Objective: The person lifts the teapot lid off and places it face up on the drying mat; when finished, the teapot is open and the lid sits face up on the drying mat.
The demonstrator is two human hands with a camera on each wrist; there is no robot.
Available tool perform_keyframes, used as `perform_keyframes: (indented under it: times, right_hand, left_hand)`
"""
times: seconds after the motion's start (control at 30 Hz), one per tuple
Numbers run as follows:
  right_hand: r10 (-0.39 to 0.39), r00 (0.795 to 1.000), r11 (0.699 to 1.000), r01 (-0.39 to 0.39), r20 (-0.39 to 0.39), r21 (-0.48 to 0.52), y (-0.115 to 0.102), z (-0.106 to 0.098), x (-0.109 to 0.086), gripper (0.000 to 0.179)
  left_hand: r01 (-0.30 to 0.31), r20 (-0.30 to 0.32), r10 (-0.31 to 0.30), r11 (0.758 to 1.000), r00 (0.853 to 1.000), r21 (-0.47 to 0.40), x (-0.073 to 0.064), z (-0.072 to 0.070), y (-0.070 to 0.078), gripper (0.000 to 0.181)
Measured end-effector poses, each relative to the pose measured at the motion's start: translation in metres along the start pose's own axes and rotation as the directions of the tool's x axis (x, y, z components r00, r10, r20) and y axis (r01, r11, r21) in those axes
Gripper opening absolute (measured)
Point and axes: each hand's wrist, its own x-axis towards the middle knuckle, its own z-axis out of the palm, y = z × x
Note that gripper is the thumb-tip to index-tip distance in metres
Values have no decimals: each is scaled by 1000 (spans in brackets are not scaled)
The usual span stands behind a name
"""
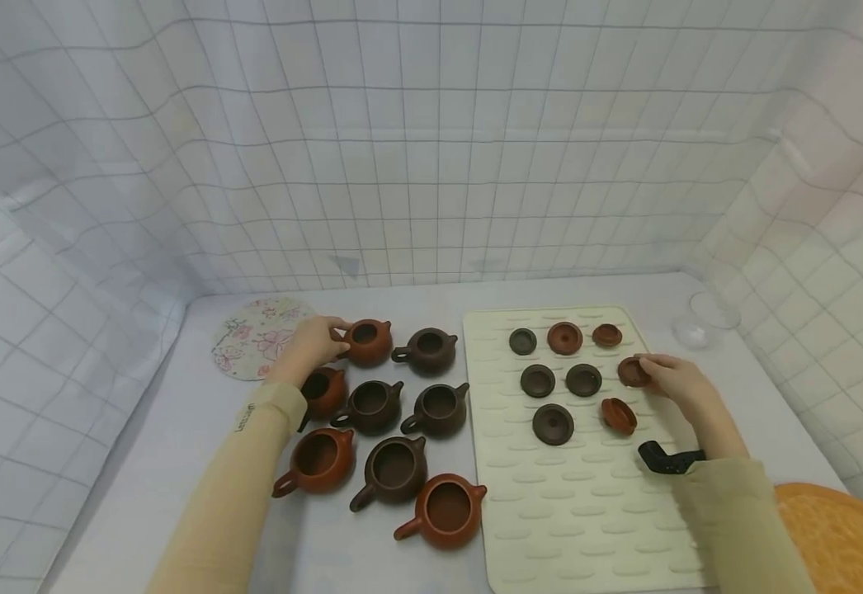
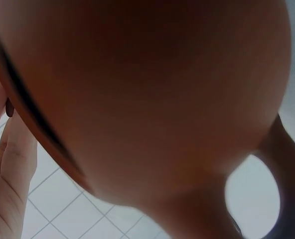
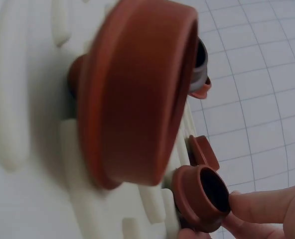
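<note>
At the back of the teapot group, my left hand pinches the handle side of a lidless reddish-brown clay teapot. Another red teapot sits partly under that wrist, and its body fills most of the left wrist view. Over the right edge of the cream ridged mat, my right hand holds a small red teapot lid between thumb and fingers, hollow side showing. In the right wrist view a nearer red lid looms large, tilted on its knob.
Several more open teapots, dark and red, stand in rows left of the mat. Other lids, such as a dark one, lie on it. A floral round mat, a clear glass and an orange round thing lie around.
</note>
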Motion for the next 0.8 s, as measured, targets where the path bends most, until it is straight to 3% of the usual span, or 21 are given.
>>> perform_keyframes:
  times: [0.13,0.3,0.43,0.8]
  right_hand:
    - [12,1000,999,-13,20,40,8,1,-7,62]
    - [31,998,999,-30,-46,20,10,0,-12,68]
    - [43,996,999,-44,-79,-12,5,2,-13,69]
    - [26,998,998,-30,-59,-58,-13,-1,-4,69]
  left_hand:
    - [-15,20,15,1000,1000,2,-2,5,2,43]
    - [-44,23,44,999,999,0,-1,8,4,43]
    - [-50,19,50,999,999,-1,1,5,3,42]
    - [-36,-2,36,999,999,-1,-3,-2,-4,43]
